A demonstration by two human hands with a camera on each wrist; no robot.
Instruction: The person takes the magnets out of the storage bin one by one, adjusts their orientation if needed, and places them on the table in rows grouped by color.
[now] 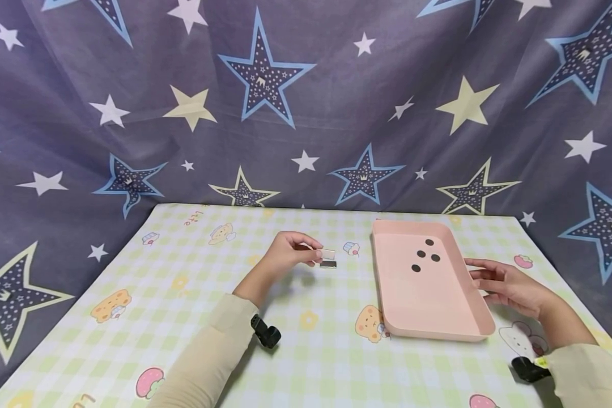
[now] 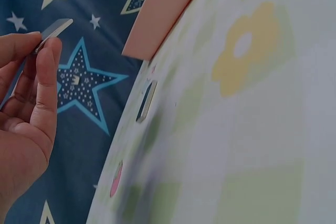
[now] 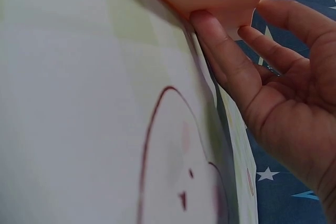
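Above the table (image 1: pixel 311 357) — thin pale plate (image 1: pixel 328 254) pinched at one end by my left fingers (image 1: pixel 304 238); a slip could drop it onto the dark piece (image 1: pixel 328 264). My right fingers (image 1: pixel 487 275), loosely extended, touch the pink tray (image 1: pixel 438 306) — a bump could shift its discs (image 1: pixel 421 254).

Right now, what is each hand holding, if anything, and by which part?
The left hand pinches a small flat piece by one end; the right hand touches the pink tray at one side.

One tray (image 1: pixel 428 309), two slabs (image 1: pixel 328 264), four discs (image 1: pixel 421 254).
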